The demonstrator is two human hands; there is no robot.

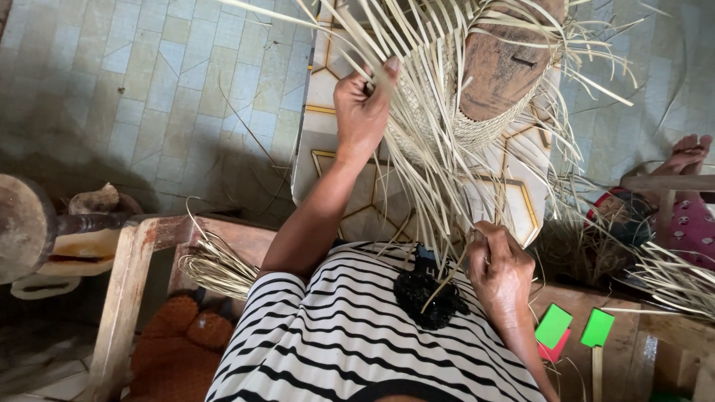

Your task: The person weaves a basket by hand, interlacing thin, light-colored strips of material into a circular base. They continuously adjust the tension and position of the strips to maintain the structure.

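A half-woven straw hat (477, 130) sits over a rounded wooden block (503, 63), with many long loose straw strands (424, 171) fanning out from it. My left hand (361, 112) reaches up and grips a bunch of these strands beside the woven part. My right hand (499, 268) is lower, close to my striped shirt, and pinches the ends of a few strands between its fingers. The work rests on a white surface with gold geometric lines (357, 193).
A wooden chair frame (130, 268) stands at the left with a bundle of straw (216, 268) beside it. Green and pink cards (555, 327) lie on a wooden ledge at the right. Another person's feet (689, 152) show at the right edge. The floor is tiled.
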